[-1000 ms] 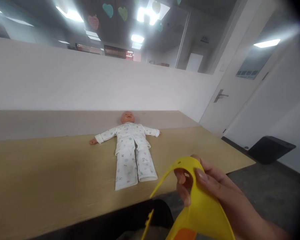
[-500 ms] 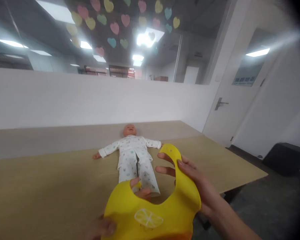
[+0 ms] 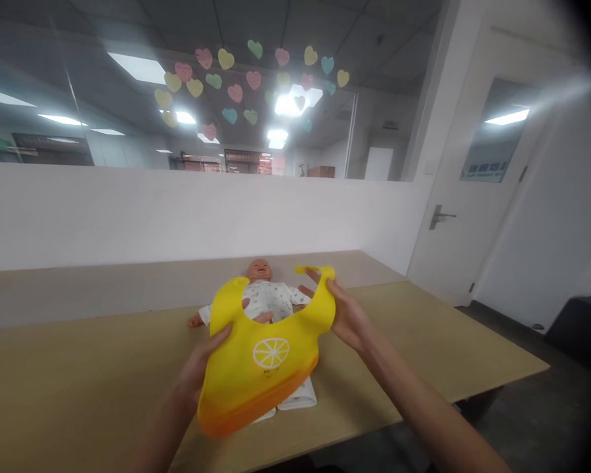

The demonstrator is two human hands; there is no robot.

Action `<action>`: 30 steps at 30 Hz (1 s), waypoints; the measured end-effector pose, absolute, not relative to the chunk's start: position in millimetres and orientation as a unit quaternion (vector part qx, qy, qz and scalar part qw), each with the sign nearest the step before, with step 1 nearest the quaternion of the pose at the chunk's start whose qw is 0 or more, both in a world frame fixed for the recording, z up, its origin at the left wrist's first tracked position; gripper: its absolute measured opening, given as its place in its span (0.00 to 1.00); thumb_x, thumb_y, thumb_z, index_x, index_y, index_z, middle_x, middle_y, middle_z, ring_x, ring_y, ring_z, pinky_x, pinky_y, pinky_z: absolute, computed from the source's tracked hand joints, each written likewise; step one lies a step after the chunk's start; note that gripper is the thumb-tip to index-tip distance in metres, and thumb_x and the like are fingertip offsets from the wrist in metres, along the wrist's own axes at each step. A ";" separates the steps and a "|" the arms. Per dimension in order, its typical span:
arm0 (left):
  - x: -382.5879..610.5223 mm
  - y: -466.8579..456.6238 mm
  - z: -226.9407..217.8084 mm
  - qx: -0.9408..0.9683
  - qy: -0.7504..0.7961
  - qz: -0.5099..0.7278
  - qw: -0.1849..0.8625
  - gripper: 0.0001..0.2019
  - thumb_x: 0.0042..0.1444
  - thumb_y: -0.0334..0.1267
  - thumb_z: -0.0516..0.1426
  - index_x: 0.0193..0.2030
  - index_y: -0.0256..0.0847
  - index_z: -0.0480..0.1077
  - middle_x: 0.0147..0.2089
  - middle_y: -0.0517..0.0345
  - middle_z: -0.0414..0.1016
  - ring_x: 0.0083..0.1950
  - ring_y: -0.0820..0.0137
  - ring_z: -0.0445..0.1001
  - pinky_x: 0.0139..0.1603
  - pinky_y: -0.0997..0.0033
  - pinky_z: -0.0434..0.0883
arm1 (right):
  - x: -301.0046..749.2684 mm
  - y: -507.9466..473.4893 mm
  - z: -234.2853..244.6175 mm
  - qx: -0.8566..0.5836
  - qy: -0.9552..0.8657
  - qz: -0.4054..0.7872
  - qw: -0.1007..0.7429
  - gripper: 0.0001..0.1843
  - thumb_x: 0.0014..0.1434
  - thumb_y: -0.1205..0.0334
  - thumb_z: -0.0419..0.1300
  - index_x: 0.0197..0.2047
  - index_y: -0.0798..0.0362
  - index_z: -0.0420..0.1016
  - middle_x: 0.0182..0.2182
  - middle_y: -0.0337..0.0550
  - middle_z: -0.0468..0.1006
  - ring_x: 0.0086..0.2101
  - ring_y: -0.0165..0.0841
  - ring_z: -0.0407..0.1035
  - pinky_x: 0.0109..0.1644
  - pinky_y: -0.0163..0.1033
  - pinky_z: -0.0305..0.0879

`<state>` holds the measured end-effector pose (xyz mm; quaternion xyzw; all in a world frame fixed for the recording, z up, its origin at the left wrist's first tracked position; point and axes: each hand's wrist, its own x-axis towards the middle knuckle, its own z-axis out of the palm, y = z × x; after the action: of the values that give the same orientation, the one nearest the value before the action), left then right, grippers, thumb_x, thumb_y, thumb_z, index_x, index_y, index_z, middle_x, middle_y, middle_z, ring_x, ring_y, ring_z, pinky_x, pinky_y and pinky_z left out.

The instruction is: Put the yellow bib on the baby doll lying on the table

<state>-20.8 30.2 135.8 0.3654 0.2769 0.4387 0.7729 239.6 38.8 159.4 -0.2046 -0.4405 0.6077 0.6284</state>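
While left hand (image 3: pixel 201 361) and right hand (image 3: pixel 347 315) clamp one yellow bib (image 3: pixel 261 387), one doll (image 3: pixel 259 269) lies below

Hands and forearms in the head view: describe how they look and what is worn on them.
The left hand and right hand are bare, with no gloves, rings or watch showing. The left forearm and right forearm are uncovered, with no sleeve in view.
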 end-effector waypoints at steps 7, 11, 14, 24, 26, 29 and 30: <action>-15.1 48.1 139.7 0.450 0.313 0.489 0.678 0.26 0.56 0.56 0.54 0.60 0.50 0.65 0.52 0.51 0.76 0.51 0.53 0.76 0.46 0.50 0.76 | 244.0 36.7 152.1 -0.234 -0.587 0.506 0.587 0.31 0.53 0.52 0.66 0.60 0.40 0.66 0.64 0.39 0.60 0.62 0.41 0.57 0.64 0.50 0.57; -10.1 53.7 136.4 0.423 0.298 0.516 0.683 0.28 0.57 0.52 0.56 0.63 0.50 0.61 0.53 0.51 0.76 0.51 0.56 0.76 0.49 0.53 0.75 | 239.0 44.2 117.7 -0.257 -0.679 0.469 0.503 0.42 0.48 0.56 0.70 0.64 0.44 0.61 0.63 0.44 0.62 0.61 0.42 0.57 0.66 0.53 0.52; -6.0 56.9 140.5 0.419 0.281 0.535 0.678 0.28 0.57 0.50 0.57 0.63 0.48 0.60 0.55 0.50 0.75 0.52 0.55 0.75 0.51 0.51 0.74 | 232.5 57.2 104.4 -0.301 -0.661 0.442 0.526 0.31 0.51 0.55 0.67 0.58 0.47 0.68 0.58 0.45 0.69 0.57 0.41 0.63 0.63 0.54 0.57; 29.3 84.3 171.0 0.440 0.179 0.543 0.692 0.26 0.65 0.40 0.48 0.69 0.50 0.48 0.68 0.52 0.58 0.61 0.53 0.67 0.57 0.41 0.64 | 226.8 108.7 122.6 -0.331 -0.639 0.375 0.584 0.29 0.50 0.48 0.67 0.54 0.46 0.71 0.52 0.42 0.74 0.54 0.40 0.66 0.61 0.49 0.63; 29.5 103.9 170.8 0.467 0.145 0.519 0.701 0.26 0.66 0.37 0.46 0.70 0.44 0.45 0.69 0.46 0.56 0.62 0.53 0.64 0.56 0.45 0.63 | 228.9 132.8 127.5 -0.339 -0.619 0.346 0.618 0.24 0.55 0.45 0.62 0.50 0.50 0.73 0.50 0.44 0.75 0.53 0.39 0.67 0.59 0.46 0.64; 24.1 136.4 168.3 0.492 0.144 0.483 0.710 0.26 0.64 0.35 0.34 0.66 0.23 0.47 0.66 0.37 0.56 0.62 0.49 0.58 0.51 0.46 0.62 | 236.3 173.8 132.1 -0.376 -0.601 0.324 0.627 0.22 0.59 0.45 0.57 0.46 0.55 0.74 0.46 0.45 0.77 0.52 0.38 0.69 0.57 0.45 0.66; 21.6 147.4 167.0 0.496 0.155 0.471 0.712 0.29 0.60 0.33 0.29 0.63 0.15 0.48 0.64 0.33 0.57 0.60 0.48 0.57 0.47 0.46 0.63 | 239.6 187.1 132.6 -0.388 -0.607 0.322 0.615 0.21 0.59 0.47 0.57 0.46 0.56 0.73 0.44 0.45 0.77 0.51 0.39 0.69 0.56 0.45 0.66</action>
<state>21.6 147.4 167.0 0.4964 0.1554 0.4714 0.7122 239.6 187.1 132.6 -0.3878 -0.6066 0.3221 0.6147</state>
